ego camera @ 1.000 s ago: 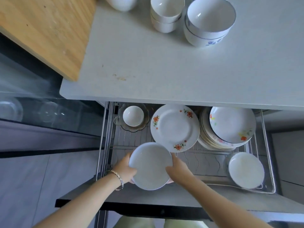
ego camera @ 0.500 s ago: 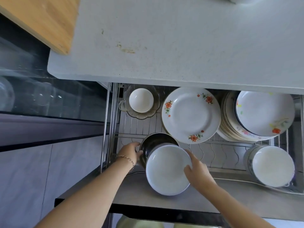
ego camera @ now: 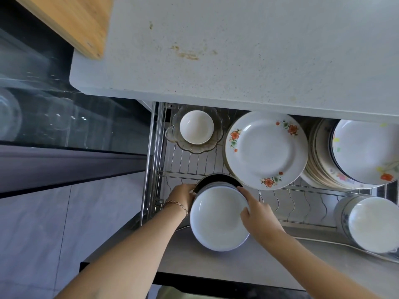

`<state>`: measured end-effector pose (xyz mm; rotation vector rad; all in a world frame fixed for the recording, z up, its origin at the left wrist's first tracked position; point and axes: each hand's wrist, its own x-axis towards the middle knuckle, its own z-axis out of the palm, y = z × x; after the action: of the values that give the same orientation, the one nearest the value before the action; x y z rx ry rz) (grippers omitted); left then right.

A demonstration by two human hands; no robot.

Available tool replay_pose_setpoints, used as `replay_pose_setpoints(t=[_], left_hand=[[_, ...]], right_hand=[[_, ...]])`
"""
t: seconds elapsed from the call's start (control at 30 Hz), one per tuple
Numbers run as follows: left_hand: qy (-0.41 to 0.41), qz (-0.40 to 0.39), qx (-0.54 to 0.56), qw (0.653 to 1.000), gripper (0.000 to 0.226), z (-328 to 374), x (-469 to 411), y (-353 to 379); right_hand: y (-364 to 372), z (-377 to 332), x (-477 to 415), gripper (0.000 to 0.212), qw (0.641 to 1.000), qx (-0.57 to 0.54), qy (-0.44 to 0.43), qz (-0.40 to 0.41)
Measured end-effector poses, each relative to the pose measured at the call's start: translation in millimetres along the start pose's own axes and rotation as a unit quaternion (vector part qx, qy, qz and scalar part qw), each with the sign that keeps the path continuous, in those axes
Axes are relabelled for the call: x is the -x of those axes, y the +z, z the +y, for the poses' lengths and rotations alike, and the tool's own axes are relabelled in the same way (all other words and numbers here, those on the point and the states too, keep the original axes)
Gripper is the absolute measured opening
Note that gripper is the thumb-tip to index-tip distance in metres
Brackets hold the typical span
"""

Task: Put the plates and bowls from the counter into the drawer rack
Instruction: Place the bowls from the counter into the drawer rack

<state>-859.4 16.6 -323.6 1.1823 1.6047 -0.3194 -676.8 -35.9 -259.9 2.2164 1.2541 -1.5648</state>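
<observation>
The pale, speckled table [ego camera: 237, 50] is seen across the far side, and the wire drawer rack [ego camera: 190, 165] is pulled out beneath its near edge. A large flowered plate [ego camera: 266, 149] is laid in the rack's middle. At the rack's near left, a plain white shallow bowl [ego camera: 219, 219] with a thin bluish rim is held mouth-up, partly over a dark bowl [ego camera: 218, 179]. Its right rim is clasped by the right grip [ego camera: 258, 214]. The left grip [ego camera: 182, 196] is curled against the dark bowl's left rim.
</observation>
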Motion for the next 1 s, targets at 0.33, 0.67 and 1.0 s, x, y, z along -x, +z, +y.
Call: replay_pose_setpoints(t=[0.33, 0.67, 1.0], left_hand=[[-0.023, -0.042, 0.142, 0.989, 0.029, -1.3, 7.2, -8.8], [-0.001, -0.018, 0.084, 0.996, 0.042, 1.7, 18.1, -3.6], [-0.01, -0.04, 0.118, 0.992, 0.052, 6.4, 12.0, -1.4]], right_hand=[[5.7, -10.8, -19.4, 0.058, 0.994, 0.098, 0.032, 0.038], [9.5, 10.9, -23.8, 0.048, 0.994, 0.062, -0.008, 0.088], [21.6, 17.8, -29.0, 0.052, 0.993, -0.031, 0.02, 0.109]])
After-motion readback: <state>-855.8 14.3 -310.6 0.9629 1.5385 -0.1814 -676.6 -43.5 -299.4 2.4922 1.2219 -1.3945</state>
